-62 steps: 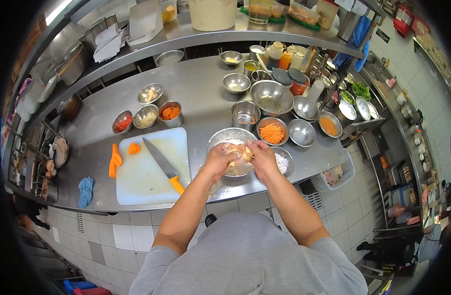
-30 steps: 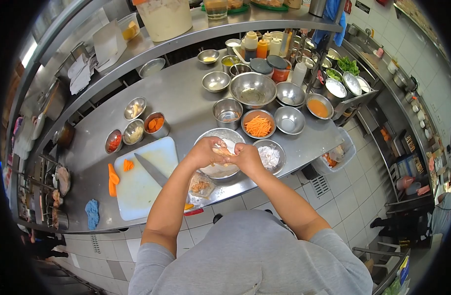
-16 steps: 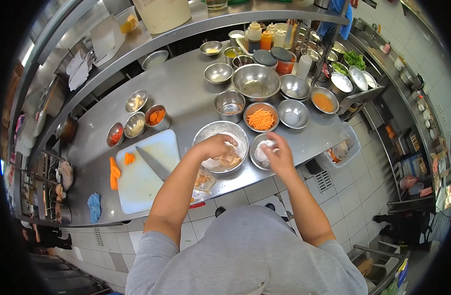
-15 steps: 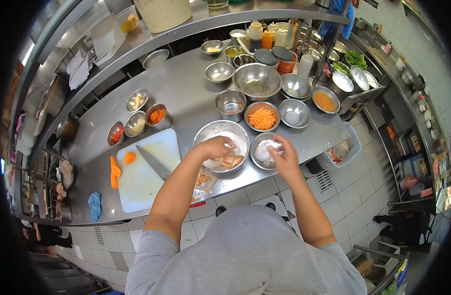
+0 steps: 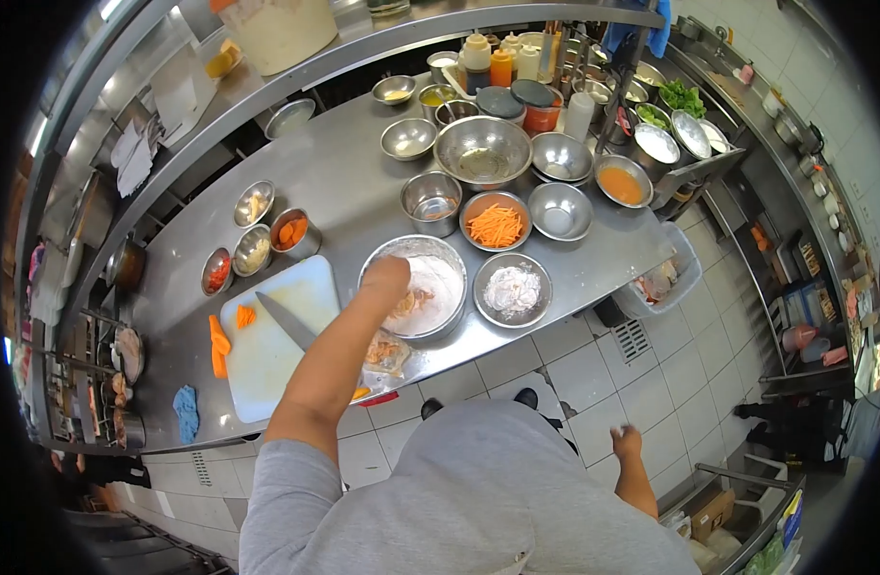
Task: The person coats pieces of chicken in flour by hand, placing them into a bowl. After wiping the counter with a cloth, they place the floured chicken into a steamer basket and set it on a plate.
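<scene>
My left hand (image 5: 389, 277) reaches over the left side of a large steel bowl (image 5: 462, 251) of white flour-like powder. Its fingers point down and are hidden behind the back of the hand. Pale pinkish-orange pieces (image 5: 413, 309), perhaps raw meat, lie in the powder. Just right of it, a smaller steel bowl (image 5: 544, 305) holds powder-coated pieces (image 5: 511, 290). My right hand (image 5: 627, 441) hangs away from the table, above the floor, with curled fingers and nothing visible in them.
A cutting board (image 5: 258, 369) with a knife (image 5: 285, 319) and carrot pieces (image 5: 219, 347) is on the left. A plastic bag (image 5: 387, 355) lies at the front edge. Shredded carrot (image 5: 496, 226) fills a bowl behind. A clear bin (image 5: 684, 273) stands right of the table.
My right hand has left the smaller bowl and dropped down to the right, off the table. My left hand has shifted to the left side of the large bowl. The view has shifted slightly.
</scene>
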A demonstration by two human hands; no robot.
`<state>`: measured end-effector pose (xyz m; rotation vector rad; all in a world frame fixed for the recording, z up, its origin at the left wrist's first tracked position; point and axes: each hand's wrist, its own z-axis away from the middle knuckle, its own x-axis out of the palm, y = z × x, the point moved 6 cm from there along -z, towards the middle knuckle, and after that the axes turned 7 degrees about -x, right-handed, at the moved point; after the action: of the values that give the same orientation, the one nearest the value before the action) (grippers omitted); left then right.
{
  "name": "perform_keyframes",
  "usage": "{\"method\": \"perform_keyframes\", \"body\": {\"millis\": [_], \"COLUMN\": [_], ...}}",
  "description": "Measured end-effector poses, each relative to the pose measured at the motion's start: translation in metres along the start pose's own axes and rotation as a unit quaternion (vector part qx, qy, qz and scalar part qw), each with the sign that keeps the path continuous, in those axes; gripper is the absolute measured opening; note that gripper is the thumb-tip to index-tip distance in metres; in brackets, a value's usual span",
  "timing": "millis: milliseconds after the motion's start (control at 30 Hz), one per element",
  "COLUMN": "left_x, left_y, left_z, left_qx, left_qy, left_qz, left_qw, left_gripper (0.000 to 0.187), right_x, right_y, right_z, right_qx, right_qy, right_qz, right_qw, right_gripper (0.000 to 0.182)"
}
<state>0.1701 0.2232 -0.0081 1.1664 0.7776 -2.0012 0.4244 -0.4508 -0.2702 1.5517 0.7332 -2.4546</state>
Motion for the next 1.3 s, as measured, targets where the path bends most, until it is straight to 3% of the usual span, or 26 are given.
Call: {"method": "perform_keyframes", "body": {"millis": [33,133,200,300,333,400,467,500,567,633,733,767,867,967,1067,1167,1233,1267,1300], "left_x": [-0.015,-0.062,-0.076,-0.034,-0.016,0.026,0.02,0.019,0.019,0.032,0.048,0.057,0.03,0.017,0.044,0.04,0.028,0.027,0.007], "left_y": [0.0,-0.005,-0.006,0.005,0.007,0.02,0.021,0.022,0.018,0.017,0.042,0.043,0.044,0.031,0.035,0.022,0.007,0.002,0.008], "left_z": [0.003,0.029,0.037,0.028,0.026,0.03,0.044,0.048,0.028,0.0,-0.002,-0.012,0.003,0.014,0.014,-0.002,-0.011,-0.015,0.001], "left_qx": [0.002,0.015,0.054,0.093,0.095,0.178,0.176,0.171,0.163,0.154,0.182,0.14,0.133,0.06,0.063,0.079,0.133,0.129,0.12], "left_qy": [0.0,0.027,0.129,0.057,0.055,-0.024,-0.063,-0.101,-0.094,-0.096,-0.051,-0.073,-0.096,-0.058,-0.082,-0.029,0.062,0.065,-0.008], "left_qz": [-0.003,0.084,0.157,0.133,0.129,0.042,0.055,0.072,0.055,0.071,0.094,0.072,0.092,0.051,0.057,0.073,0.065,0.065,0.035], "left_qw": [1.0,0.996,0.978,0.985,0.986,0.983,0.981,0.977,0.981,0.981,0.977,0.985,0.982,0.995,0.993,0.994,0.987,0.987,0.992], "left_gripper": [0.029,0.026,0.03,0.037,0.037,0.038,0.039,0.04,0.041,0.048,0.055,0.067,0.077,0.087,0.091,0.071,0.049,0.049,0.047], "right_x": [0.014,0.097,0.043,0.034,0.033,0.03,0.102,0.094,0.071,0.036,0.024,0.023,0.024,0.032,0.049,0.075,0.061,0.058,0.055], "right_y": [0.03,0.146,0.103,0.087,0.079,0.059,0.128,0.118,0.094,0.066,0.052,0.052,0.06,0.068,0.095,0.135,0.135,0.136,0.137], "right_z": [0.025,0.086,0.14,0.166,0.161,0.147,0.111,0.1,0.076,0.065,0.048,0.045,0.042,0.05,0.057,0.063,0.057,0.054,0.047], "right_qx": [0.071,0.111,0.251,0.28,0.282,0.266,0.183,0.157,0.133,0.132,0.14,0.139,0.126,0.149,0.136,0.2,0.208,0.222,0.218], "right_qy": [-0.04,-0.224,-0.25,-0.251,-0.253,-0.275,-0.225,-0.194,-0.163,-0.016,-0.053,-0.052,-0.052,-0.082,-0.113,-0.207,-0.218,-0.229,-0.229], "right_qz": [0.006,0.126,0.048,-0.001,-0.004,-0.003,0.058,0.044,0.03,-0.082,-0.08,-0.08,-0.114,-0.103,-0.107,-0.091,-0.1,-0.111,-0.112], "right_qw": [0.997,0.96,0.934,0.927,0.926,0.924,0.955,0.967,0.977,0.988,0.985,0.986,0.984,0.98,0.978,0.954,0.948,0.941,0.942], "right_gripper": [0.058,0.06,0.063,0.064,0.064,0.061,0.056,0.052,0.048,0.045,0.046,0.046,0.045,0.043,0.046,0.052,0.052,0.053,0.053]}}
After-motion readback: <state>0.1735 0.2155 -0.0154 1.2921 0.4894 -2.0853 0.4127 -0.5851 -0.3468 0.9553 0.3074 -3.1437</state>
